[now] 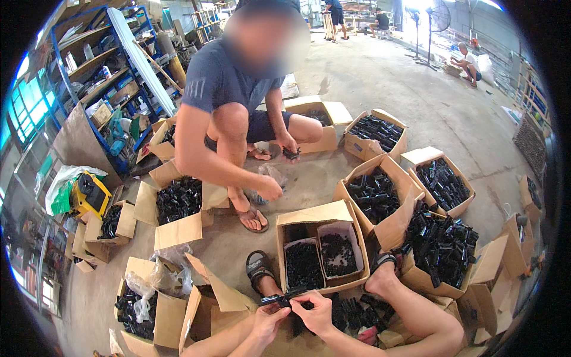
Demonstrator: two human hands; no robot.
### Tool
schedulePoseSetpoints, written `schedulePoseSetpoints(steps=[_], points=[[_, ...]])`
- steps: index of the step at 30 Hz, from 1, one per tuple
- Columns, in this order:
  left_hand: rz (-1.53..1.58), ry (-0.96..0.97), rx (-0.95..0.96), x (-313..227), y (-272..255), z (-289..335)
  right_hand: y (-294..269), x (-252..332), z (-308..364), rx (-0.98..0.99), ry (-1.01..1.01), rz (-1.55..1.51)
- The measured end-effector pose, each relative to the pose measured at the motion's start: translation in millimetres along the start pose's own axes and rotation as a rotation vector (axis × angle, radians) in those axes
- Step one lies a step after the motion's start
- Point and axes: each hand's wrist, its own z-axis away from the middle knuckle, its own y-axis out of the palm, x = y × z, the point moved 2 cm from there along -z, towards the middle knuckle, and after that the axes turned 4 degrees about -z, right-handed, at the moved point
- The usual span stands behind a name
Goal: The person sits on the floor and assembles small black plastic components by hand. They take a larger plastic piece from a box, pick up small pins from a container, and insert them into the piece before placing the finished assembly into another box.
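Observation:
Low in front of me, my left hand (269,321) is closed round a slim, glossy black plastic part (275,299). The fingers of my right hand (315,310) pinch at the same part's right end, and a tiny piece between them cannot be made out. Just beyond my hands stands a cardboard box (315,217) holding two inner trays. Small black pieces (302,265) fill its left tray, and more small pieces (338,253) lie in the right one. Loose longer black parts (357,314) lie beside my right hand, under my bent leg.
Across from me a person (238,113) squats, a black part in one hand. Open cartons of black parts surround us: a heaped carton (440,250) at right, another (178,202) at left. A yellow-and-black case (91,193), a shelf rack (98,71) and a fan (437,21) stand farther off.

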Motion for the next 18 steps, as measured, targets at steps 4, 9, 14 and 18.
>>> schedulePoseSetpoints(steps=[4, 9, 14, 18], points=[[-0.056, -0.023, -0.038, -4.5, 6.0, 5.3, -2.8, 12.5, -3.1, 0.002, -0.134, 0.11], [-0.185, 0.079, 0.004, -3.1, -1.1, 0.6, -5.4, 4.7, -5.3, 0.085, -0.045, 0.029], [-0.413, 0.126, -0.044, -6.9, 0.7, 0.1, 6.4, -22.5, 10.8, 0.057, 0.369, -0.264], [-1.066, 0.25, -0.212, -10.9, -10.7, 2.7, 14.6, -14.6, 14.1, 0.062, 0.542, -0.332]])
